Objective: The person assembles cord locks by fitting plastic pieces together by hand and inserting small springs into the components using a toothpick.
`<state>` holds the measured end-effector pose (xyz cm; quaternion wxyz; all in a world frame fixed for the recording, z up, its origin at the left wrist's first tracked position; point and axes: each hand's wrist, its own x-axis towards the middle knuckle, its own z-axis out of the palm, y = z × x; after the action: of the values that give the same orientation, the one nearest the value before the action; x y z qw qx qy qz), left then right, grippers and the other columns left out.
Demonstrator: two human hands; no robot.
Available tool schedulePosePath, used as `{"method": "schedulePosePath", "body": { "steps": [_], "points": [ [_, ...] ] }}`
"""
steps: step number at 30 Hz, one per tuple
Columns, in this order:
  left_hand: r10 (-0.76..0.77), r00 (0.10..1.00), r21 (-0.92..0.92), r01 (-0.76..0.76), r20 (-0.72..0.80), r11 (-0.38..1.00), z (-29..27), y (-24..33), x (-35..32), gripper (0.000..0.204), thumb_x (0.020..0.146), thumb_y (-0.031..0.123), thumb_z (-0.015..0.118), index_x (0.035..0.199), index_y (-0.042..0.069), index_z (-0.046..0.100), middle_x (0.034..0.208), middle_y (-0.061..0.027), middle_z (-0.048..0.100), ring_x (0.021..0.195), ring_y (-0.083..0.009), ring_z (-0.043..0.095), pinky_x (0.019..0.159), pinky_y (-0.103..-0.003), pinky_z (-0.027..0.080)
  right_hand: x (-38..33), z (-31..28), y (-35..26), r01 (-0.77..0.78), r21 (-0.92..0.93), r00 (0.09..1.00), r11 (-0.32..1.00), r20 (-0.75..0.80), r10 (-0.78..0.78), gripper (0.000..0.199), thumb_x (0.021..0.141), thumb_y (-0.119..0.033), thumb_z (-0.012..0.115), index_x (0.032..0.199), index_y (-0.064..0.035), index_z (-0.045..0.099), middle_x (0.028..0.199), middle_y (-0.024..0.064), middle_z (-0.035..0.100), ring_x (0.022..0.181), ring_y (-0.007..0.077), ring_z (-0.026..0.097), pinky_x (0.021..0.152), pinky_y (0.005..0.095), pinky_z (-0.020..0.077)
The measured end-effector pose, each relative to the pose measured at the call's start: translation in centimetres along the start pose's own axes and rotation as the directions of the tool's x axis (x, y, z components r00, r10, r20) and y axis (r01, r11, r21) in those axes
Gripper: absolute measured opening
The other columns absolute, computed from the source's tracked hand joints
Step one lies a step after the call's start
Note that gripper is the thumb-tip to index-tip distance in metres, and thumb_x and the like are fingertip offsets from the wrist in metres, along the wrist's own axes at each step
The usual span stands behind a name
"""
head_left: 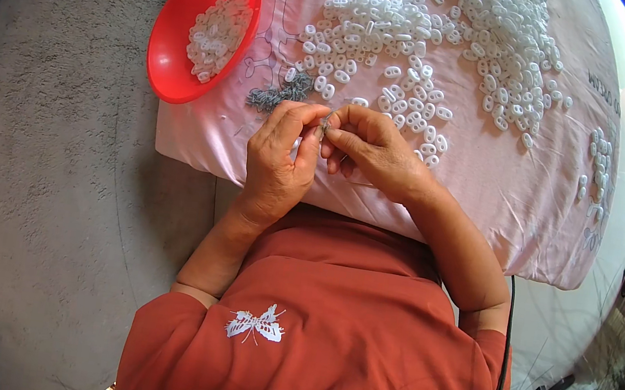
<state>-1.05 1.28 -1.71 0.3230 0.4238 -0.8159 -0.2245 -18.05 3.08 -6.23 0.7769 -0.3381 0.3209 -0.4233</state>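
My left hand and my right hand meet fingertip to fingertip over a pink pillow. Between the fingertips sits a small grey metal piece, pinched from both sides; a white plastic part may be with it, but I cannot tell. Just beyond my left hand lies a small heap of grey metal pieces. Several loose white plastic oval rings are spread in piles across the pillow beyond my right hand.
A red plastic bowl holding several white rings leans on the pillow's left edge. Grey carpet covers the floor to the left. My orange-red clothing fills the lower middle. Dark furniture stands at the far right.
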Motion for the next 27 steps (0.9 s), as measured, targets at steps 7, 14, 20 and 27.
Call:
{"method": "schedulePosePath", "body": {
  "steps": [7,14,20,27],
  "points": [
    [0.007,1.0,0.003,-0.007,-0.011,1.0,-0.1,0.1,0.0,0.03,0.085,-0.011,0.061,0.113,0.001,0.064,0.099,-0.0125,0.065,0.085,-0.0247,0.068,0.074,-0.034,0.056,-0.2,0.2,-0.8,-0.035,-0.031,0.999,0.999,-0.017,0.034,0.018,0.103,-0.022,0.059,0.109,-0.0052,0.057,0.091,0.0015,0.066,0.075,0.0075,0.064,0.06,0.02,0.0474],
    [0.051,0.999,0.009,-0.051,-0.001,0.999,-0.3,0.2,-0.1,0.031,0.084,-0.011,0.062,0.112,0.001,0.064,0.099,-0.0123,0.065,0.084,-0.0239,0.068,0.074,-0.034,0.056,0.0,-0.2,-0.6,0.014,-0.059,1.0,0.998,-0.024,-0.016,0.022,0.102,-0.024,0.063,0.105,-0.0025,0.061,0.087,0.0027,0.067,0.074,0.0088,0.064,0.064,0.0223,0.0503],
    [-0.027,0.999,-0.062,0.028,0.021,0.998,-0.5,0.2,0.0,0.03,0.085,-0.01,0.064,0.112,0.001,0.064,0.097,-0.0114,0.066,0.082,-0.0229,0.068,0.074,-0.034,0.056,0.2,-0.1,0.2,0.067,-0.112,0.995,0.991,-0.068,-0.074,0.016,0.102,-0.017,0.062,0.104,-0.0013,0.061,0.086,0.0024,0.066,0.074,0.0084,0.063,0.066,0.024,0.0519],
    [-0.052,0.997,-0.082,0.056,0.048,0.995,-0.7,0.2,0.3,0.027,0.086,-0.008,0.064,0.111,0.001,0.065,0.097,-0.0111,0.067,0.083,-0.0223,0.069,0.074,-0.033,0.056,0.3,0.0,0.4,0.134,-0.248,0.98,0.959,-0.111,-0.166,0.009,0.102,-0.009,0.058,0.103,-0.0002,0.059,0.085,0.0022,0.064,0.073,0.0077,0.062,0.065,0.0241,0.0519]
  ]
}}
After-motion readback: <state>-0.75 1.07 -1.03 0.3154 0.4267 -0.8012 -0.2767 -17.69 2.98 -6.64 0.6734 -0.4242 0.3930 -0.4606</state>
